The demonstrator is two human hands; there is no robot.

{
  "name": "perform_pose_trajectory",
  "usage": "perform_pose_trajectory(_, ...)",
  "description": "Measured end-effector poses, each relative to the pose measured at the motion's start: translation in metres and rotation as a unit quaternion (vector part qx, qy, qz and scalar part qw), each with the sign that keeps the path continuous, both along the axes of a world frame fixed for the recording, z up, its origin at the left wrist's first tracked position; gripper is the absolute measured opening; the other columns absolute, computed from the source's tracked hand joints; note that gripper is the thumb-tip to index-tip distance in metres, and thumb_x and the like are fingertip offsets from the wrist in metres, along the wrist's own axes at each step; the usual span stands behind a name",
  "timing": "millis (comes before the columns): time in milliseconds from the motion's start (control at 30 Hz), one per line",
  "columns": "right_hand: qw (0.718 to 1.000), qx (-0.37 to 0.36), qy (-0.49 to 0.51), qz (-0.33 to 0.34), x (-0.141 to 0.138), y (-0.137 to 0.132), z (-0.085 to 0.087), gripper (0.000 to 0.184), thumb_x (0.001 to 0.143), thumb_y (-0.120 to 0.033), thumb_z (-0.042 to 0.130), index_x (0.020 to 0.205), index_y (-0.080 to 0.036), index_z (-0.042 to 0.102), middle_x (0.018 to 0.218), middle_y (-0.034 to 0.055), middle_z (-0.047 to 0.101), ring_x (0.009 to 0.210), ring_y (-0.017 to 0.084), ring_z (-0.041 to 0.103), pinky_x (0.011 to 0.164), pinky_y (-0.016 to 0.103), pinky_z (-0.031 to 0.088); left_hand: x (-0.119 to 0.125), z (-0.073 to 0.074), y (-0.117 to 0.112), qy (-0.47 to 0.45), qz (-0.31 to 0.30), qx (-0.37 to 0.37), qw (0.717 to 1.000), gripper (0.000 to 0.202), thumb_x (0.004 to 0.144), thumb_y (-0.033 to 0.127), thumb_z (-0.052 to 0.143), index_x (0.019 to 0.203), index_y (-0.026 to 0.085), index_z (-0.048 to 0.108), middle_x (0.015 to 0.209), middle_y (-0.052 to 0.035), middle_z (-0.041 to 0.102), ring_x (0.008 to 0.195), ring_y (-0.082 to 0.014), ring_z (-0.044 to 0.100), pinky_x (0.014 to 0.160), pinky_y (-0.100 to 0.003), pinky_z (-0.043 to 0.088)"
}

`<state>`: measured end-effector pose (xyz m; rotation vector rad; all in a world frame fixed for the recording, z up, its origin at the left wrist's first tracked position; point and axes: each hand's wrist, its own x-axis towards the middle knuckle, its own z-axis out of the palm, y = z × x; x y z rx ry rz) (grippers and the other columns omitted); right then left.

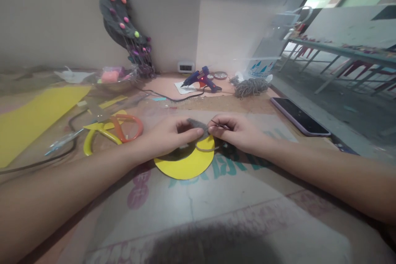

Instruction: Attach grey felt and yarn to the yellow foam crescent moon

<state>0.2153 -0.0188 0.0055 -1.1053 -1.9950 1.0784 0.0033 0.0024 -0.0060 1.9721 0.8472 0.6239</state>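
Observation:
A yellow crescent-shaped cutout (185,168) is held just over the work surface, its upper tip covered in grey yarn (198,124). My left hand (171,134) is closed on that grey tip, thumb pressed along its lower side. Against the same tip, my right hand (233,132) pinches a thin strand of yarn between thumb and forefinger. A slack loop of the strand hangs across the yellow part below the fingers. The fingertips behind the cutout are hidden.
Orange-and-yellow-handled scissors (128,128) lie left beside yellow sheet (37,115). A blue glue gun (201,79) rests at the back, its cord running left. Grey yarn (252,86) and a phone (300,116) are at right. A decorated grey crescent (119,20) hangs against the wall.

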Motion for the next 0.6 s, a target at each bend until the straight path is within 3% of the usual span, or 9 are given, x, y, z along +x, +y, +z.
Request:
perform_pose_trajectory(267,0.999,0.03,-0.015,0.009,0.001,0.0,-0.001,0.024,0.086,-0.039,0.057,0.076,-0.016,0.06,0.061,-0.0036,0.044,0.055,0.009,0.04,0.051,0.023,0.032,-0.004,-0.008,0.007,0.007,-0.012,-0.024,1.0,0.033,0.088,0.046,0.053,0.082,0.015,0.063,0.07,-0.0002,0.057,0.064,-0.0121,0.052,0.058,-0.024,0.041)
perform_pose_trajectory(400,0.981,0.175,-0.082,0.001,0.012,-0.001,0.01,0.02,0.089,-0.034,0.054,0.094,-0.017,0.063,0.083,0.0041,0.063,0.074,0.015,0.056,0.065,0.028,0.044,-0.004,-0.004,0.005,-0.003,-0.005,-0.028,1.0,0.031,0.088,0.046,0.054,0.079,0.016,0.06,0.071,0.0008,0.057,0.063,-0.0114,0.051,0.056,-0.023,0.04)
perform_pose_trajectory(500,0.948,0.295,-0.121,0.007,0.023,0.003,0.013,0.029,0.093,-0.035,0.049,0.113,-0.016,0.059,0.107,0.0098,0.064,0.092,0.02,0.059,0.077,0.032,0.046,-0.003,-0.001,0.002,-0.003,-0.002,-0.032,0.999,0.031,0.088,0.046,0.054,0.077,0.017,0.058,0.069,0.0017,0.056,0.062,-0.0111,0.051,0.055,-0.022,0.039)
perform_pose_trajectory(600,0.924,0.353,-0.146,0.009,0.028,0.01,0.006,0.031,0.096,-0.035,0.043,0.116,-0.016,0.058,0.107,0.0109,0.065,0.093,0.021,0.06,0.078,0.033,0.045,-0.002,0.0,0.001,-0.007,0.006,-0.036,0.999,0.03,0.087,0.045,0.055,0.077,0.017,0.059,0.07,0.0018,0.057,0.062,-0.0109,0.051,0.055,-0.022,0.039)
